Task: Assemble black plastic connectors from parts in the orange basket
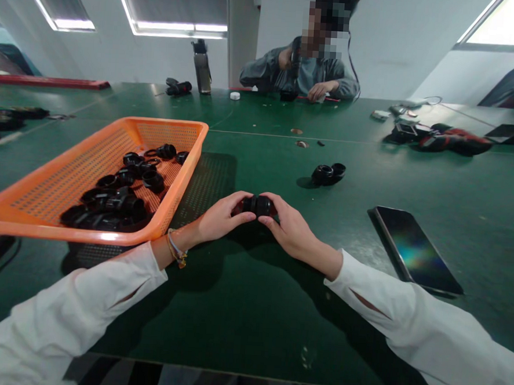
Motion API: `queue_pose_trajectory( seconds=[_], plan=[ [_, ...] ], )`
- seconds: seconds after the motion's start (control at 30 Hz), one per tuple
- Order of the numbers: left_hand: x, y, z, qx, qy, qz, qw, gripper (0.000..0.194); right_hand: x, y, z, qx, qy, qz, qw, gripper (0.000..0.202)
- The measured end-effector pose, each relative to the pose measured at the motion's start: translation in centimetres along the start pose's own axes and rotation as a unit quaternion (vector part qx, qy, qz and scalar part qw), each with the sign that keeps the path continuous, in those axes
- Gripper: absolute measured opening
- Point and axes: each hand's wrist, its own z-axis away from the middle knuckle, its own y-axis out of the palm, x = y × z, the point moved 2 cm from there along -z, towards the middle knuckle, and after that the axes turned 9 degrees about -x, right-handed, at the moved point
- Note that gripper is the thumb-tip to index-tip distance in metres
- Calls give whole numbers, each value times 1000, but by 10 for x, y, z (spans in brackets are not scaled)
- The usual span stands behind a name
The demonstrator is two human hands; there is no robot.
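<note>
Between my two hands is a black ribbed cylindrical part [257,205], held just above the green table. My left hand [224,215] has thumb and fingers closed round its left end. On the right end, my right hand [290,225] grips in the same way. The fingers cover both ends of the part, so I cannot tell whether it is one piece or two. To the left, an orange perforated basket [179,192] holds several black ring-shaped and tubular parts [121,199]. Beyond my right hand, a pair of black round parts [328,174] lies on the table.
A dark phone [416,249] lies at the right on the green table [249,314]. Across the table sits a person [264,71] holding a dark tool. A grey bottle [202,68] stands at the far side. Red and black gear [449,138] lies at the far right.
</note>
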Motion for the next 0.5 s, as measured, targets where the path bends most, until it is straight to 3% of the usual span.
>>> queue_pose_trajectory(
  seconds=[0.3, 0.5],
  plan=[
    [0, -1, 1, -8, 44, -59, 997, 31, 8, -1, -4, 24, 67, 8, 997, 23],
    [-2, 1, 0, -14, 39, -85, 996, 30, 8, -2, -6, 37, 103, -32, 994, 21]
  ],
)
